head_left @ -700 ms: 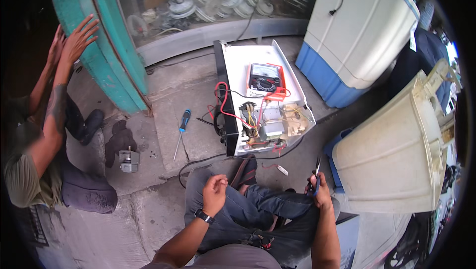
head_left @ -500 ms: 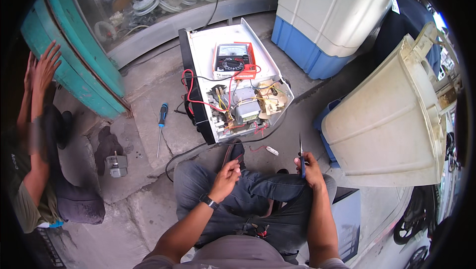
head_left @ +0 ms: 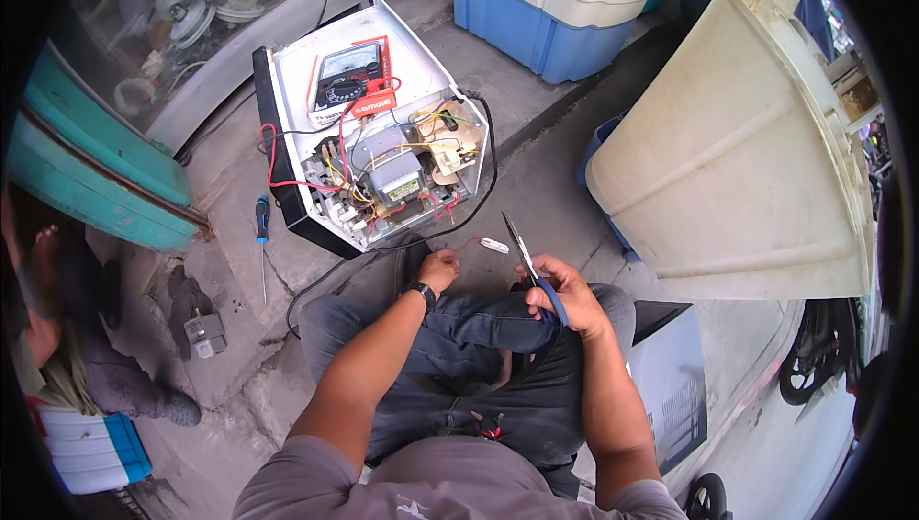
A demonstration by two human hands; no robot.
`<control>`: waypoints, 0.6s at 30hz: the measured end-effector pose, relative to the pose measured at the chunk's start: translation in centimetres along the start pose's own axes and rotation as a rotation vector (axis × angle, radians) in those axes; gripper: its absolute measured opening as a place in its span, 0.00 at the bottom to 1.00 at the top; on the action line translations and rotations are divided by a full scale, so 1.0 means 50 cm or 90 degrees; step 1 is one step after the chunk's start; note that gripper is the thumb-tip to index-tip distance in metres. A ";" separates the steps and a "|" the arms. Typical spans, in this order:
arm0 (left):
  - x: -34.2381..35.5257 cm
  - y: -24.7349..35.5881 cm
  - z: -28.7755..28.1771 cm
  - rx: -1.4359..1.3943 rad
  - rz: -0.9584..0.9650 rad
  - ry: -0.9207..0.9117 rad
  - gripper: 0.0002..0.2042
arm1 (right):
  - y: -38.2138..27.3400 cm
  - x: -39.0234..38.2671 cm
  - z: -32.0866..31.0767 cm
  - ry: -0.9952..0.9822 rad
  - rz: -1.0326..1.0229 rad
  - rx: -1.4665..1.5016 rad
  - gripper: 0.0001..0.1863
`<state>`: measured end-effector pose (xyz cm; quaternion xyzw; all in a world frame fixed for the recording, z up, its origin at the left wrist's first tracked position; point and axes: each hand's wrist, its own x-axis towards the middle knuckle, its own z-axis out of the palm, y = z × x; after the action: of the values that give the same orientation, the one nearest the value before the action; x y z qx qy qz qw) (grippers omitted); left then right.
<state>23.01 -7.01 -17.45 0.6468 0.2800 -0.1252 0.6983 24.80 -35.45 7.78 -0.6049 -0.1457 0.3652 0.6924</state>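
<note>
At your far left, another person [head_left: 110,376] is cut off by the dark rim, with the arm blurred. A teal post [head_left: 115,185] runs out of view above them. A grey block [head_left: 205,335] lies on the paving, its details hard to make out, and right of it is a screwdriver [head_left: 262,223]. Next comes the opened appliance [head_left: 414,53], a multimeter [head_left: 347,75] tilted inside it; loops of lead cover some of the inner wiring.

Your left hand [head_left: 438,272] is just below the appliance's front edge, fingers drawn in where a thin red wire [head_left: 468,245] meets them — you can't tell from here whether they pinch it, since the hand hides that end. The wire runs to a small white piece [head_left: 494,245], slim and oblong, lying on the ground between your hands.

Your right hand [head_left: 574,300] is clamped on the scissors [head_left: 524,255] above your thigh. They have long, slender metal blades pointing up and slightly left, and dark blue handles partly covered by your fingers. Farther right, a cream tub [head_left: 728,175] hides what stands behind it.
</note>
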 end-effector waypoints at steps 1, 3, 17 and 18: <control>0.038 -0.009 -0.053 0.220 0.079 0.026 0.24 | -0.017 0.018 0.025 -0.029 -0.020 0.012 0.28; 0.074 -0.023 -0.001 0.438 0.139 0.029 0.25 | -0.010 0.016 0.010 -0.003 -0.031 0.036 0.33; 0.069 -0.022 0.040 0.796 0.133 0.097 0.13 | 0.021 0.089 -0.007 0.252 0.021 -0.062 0.30; 0.066 -0.023 0.043 0.796 0.127 0.093 0.13 | 0.027 0.092 -0.013 0.261 0.024 -0.068 0.30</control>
<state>25.54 -8.65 -20.22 0.9619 0.1393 -0.1552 0.1765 27.93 -32.78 5.27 -0.7053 -0.0095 0.2390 0.6674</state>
